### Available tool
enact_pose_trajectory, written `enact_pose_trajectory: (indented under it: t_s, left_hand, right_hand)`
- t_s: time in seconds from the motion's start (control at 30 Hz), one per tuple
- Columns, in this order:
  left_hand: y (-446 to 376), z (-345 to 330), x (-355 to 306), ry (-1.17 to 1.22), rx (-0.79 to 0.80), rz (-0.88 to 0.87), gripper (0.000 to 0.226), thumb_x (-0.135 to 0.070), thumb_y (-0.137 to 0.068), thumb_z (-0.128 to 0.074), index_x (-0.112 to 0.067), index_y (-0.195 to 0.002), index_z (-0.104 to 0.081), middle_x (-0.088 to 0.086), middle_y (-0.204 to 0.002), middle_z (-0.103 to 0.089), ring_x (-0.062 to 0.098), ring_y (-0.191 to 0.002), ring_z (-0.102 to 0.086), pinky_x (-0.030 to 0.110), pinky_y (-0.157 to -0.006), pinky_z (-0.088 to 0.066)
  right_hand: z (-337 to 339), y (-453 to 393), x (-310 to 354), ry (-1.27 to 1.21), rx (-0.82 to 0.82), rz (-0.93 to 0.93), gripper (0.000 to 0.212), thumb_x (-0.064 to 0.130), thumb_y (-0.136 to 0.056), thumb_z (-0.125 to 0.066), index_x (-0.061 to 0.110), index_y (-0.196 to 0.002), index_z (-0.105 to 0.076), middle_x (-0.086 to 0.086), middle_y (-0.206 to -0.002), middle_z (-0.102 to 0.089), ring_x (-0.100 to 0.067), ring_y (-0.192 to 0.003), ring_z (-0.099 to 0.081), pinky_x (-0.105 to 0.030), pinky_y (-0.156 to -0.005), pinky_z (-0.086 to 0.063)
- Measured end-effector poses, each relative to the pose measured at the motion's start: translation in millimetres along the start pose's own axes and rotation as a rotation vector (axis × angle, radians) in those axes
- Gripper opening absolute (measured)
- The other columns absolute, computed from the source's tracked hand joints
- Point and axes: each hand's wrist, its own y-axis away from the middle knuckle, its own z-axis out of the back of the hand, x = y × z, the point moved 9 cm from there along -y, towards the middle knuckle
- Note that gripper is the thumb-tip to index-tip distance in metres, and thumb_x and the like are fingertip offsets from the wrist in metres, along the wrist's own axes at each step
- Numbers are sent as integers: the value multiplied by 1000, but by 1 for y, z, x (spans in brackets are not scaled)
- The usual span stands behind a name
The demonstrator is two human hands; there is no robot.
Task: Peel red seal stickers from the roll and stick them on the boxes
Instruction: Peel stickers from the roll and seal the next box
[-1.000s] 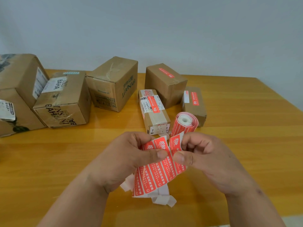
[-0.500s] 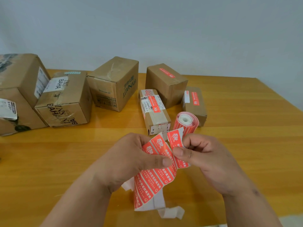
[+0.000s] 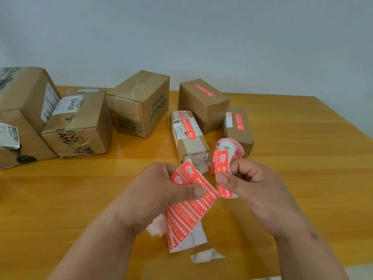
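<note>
the peeled sticker [image 3: 221, 174] sits pinched between thumb and fingers of the right hand [image 3: 256, 188], just right of the sticker strip [image 3: 191, 201] and apart from it, so the likeliest trouble is the bare adhesive curling onto those fingers or folding on itself before it reaches a box, since so thin a label looks limp. it could also brush the strip again and catch there. the left hand [image 3: 153, 197] clamps the strip from the left, thumb pressed across its red face; a loose grip there would let the tail drag on the counter [image 3: 302, 178]. the strip is a run of red labels with white print on white backing, its lower end bare and crumpled. the roll [image 3: 229, 147] stands beyond the strip, beside three boxes that each wear a red seal; the hynaut box [image 3: 141, 104], beyond and left of the strip, shows none.
</note>
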Motion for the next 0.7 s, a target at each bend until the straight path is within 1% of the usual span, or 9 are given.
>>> enact_pose_trajectory:
  t_s: [0.1, 0.23, 0.33, 0.4, 0.47, 0.5, 0.57, 0.63, 0.7]
  left_hand:
    - [-1, 4, 1, -6, -22, -5, 46, -33, -56, -81, -7, -93, -73, 9, -84, -76, 27, -81, -74, 39, -80, -57]
    - [-3, 10, 1, -6, -59, -15, 40, -34, -58, -81, -12, -91, -73, 8, -84, -76, 26, -81, -74, 41, -81, -57]
    - [-6, 10, -3, -11, -92, -65, 44, -39, -61, -80, -17, -98, -69, 1, -82, -76, 18, -76, -74, 32, -71, -55]
    - [-9, 9, -6, -41, -155, -95, 43, -42, -67, -77, -25, -104, -63, -4, -83, -75, 12, -73, -73, 25, -64, -56]
    - [-14, 12, -3, -76, -277, -88, 41, -43, -74, -73, -32, -110, -55, -4, -86, -72, 10, -72, -73, 26, -63, -59]
    - [-16, 14, -3, -124, -338, -89, 41, -45, -77, -71, -35, -112, -51, -5, -85, -71, 10, -71, -73, 29, -67, -60]
    - [-19, 17, -2, -355, -455, -101, 45, -54, -80, -65, -43, -118, -44, -12, -90, -67, 7, -85, -69, 36, -92, -49]
    - [-15, 23, -6, -668, -599, -92, 52, -58, -84, -59, -47, -130, -37, -22, -116, -55, 8, -118, -52, 38, -108, -25]
    - [-9, 25, -13, -732, -654, -133, 47, -54, -89, -54, -50, -132, -37, -19, -134, -44, 10, -132, -37, 43, -114, -17]
  right_hand:
    - [5, -1, -1, 1, -57, -18, 31, 42, -68, -68, 12, -71, -64, -15, -80, -65, -29, -72, -60, -40, -70, -52]
    - [19, -3, -1, -5, -169, -1, 30, 45, -69, -67, 15, -72, -65, -14, -80, -66, -15, -70, -58, -31, -67, -48]
    - [25, -5, 2, -40, -208, 26, 39, 47, -72, -70, 8, -76, -64, -20, -82, -64, -21, -70, -55, -38, -71, -45]
    - [23, -5, 3, -17, -193, 27, 40, 49, -73, -73, 11, -75, -64, -21, -82, -63, -28, -71, -54, -43, -72, -46]
    - [18, -5, 5, 4, -171, 19, 36, 49, -73, -69, 14, -73, -64, -21, -80, -63, -25, -70, -53, -44, -70, -46]
    - [16, -5, 5, 14, -160, 14, 34, 48, -73, -68, 14, -72, -64, -21, -81, -62, -22, -70, -53, -43, -70, -45]
    - [12, -5, 6, 39, -137, 6, 34, 46, -71, -66, 12, -69, -61, -20, -77, -60, -18, -69, -52, -38, -67, -44]
    - [10, -4, 8, 57, -117, 8, 34, 44, -72, -66, 12, -66, -58, -10, -68, -56, -11, -64, -49, -26, -62, -41]
    - [8, -4, 8, 79, -91, 7, 32, 37, -78, -67, 10, -65, -57, 4, -60, -53, -5, -57, -46, -13, -54, -36]
